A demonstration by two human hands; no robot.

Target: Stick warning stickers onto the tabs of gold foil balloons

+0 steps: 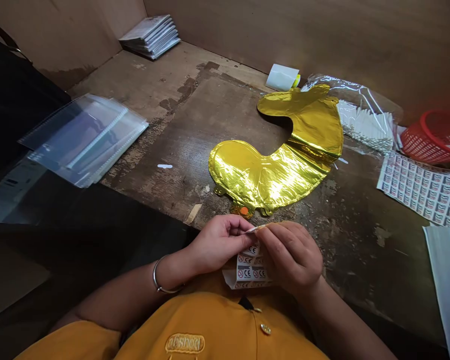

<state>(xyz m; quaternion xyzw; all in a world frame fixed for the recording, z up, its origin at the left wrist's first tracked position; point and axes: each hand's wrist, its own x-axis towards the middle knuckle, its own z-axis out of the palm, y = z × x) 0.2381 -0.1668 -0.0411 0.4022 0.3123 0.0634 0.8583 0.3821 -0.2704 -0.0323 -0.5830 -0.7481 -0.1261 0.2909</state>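
Close to my body, both hands pinch a small sheet of CE-marked stickers point(249, 274) by its upper edge. My left hand point(221, 242) has thumb and fingers closed on the left of that edge. From the right, my right hand point(294, 252) grips the same edge and covers part of the sheet, which hangs down below. Just beyond my fingers a flat gold foil balloon point(270, 177) lies on the table, curved and folded across its upper part. An orange dot point(244, 211) shows on its near tabs.
Clear plastic sleeves point(93, 135) lie at the left, and a stack of folded papers point(150, 37) at the back. On the right are a bag of white sticks point(367, 120), a red basket point(431, 140), a printed sticker sheet point(422, 187) and a pale sheet point(448, 275).
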